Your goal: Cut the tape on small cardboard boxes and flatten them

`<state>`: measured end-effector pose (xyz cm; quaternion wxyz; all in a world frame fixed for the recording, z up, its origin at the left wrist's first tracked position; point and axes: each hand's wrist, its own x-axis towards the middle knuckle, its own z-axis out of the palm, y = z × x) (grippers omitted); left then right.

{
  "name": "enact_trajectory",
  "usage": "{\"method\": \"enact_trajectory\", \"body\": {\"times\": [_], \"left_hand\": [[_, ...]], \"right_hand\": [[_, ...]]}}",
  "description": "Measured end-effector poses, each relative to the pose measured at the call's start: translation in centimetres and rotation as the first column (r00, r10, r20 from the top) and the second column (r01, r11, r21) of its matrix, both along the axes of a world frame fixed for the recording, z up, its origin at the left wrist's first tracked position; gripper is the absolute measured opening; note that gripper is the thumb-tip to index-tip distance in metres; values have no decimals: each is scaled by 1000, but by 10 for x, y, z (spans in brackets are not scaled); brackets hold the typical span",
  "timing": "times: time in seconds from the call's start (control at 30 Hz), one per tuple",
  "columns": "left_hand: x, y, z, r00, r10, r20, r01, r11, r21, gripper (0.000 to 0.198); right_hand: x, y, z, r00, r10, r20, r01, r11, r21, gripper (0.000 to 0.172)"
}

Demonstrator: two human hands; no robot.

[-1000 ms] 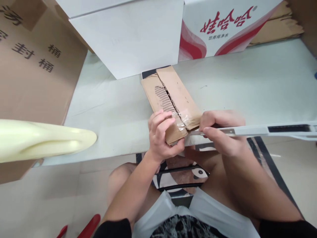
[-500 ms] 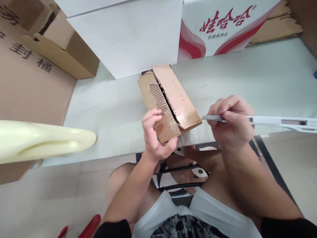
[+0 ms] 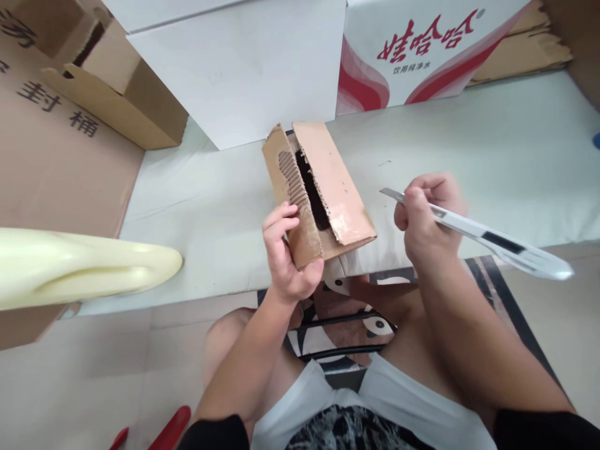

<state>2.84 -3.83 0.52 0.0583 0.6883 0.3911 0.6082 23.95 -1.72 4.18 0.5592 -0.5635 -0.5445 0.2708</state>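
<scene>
A small brown cardboard box [image 3: 344,187] rests on the pale table, its two top flaps parted by a dark gap. Corrugation shows on the left flap, where the paper is torn off. My left hand [image 3: 293,256] grips the box's near left side, fingers over the left flap and thumb at the near corner. To the right of the box, my right hand [image 3: 434,215] is closed around a white utility knife [image 3: 501,240]. Its blade is out and points left toward the box, apart from it. What lies inside the box is too dark to make out.
Behind the box stand a large white carton [image 3: 244,75] and a white-and-red water carton [image 3: 422,56]. Brown cartons [image 3: 154,115] line the left, beside a pale yellow smooth object [image 3: 94,265]. The table [image 3: 492,162] ends just before my knees; red items [image 3: 171,428] lie low left.
The left flap has lifted and the gap between the flaps has widened. My right hand has turned the knife, its handle end swinging down and its blade moving up slightly.
</scene>
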Motion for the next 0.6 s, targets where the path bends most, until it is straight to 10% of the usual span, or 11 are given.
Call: {"method": "enact_trajectory", "body": {"times": [0.33,0.6], "left_hand": [[-25,11,-2,964,117,239,-96,990,-100,44],[-40,18,25,652,386,653,-216,919,-329,36]], "right_hand": [[47,37,-37,762,71,644,238,894,-380,16],[44,45,-53,826,65,560,116,953,-281,62]]}}
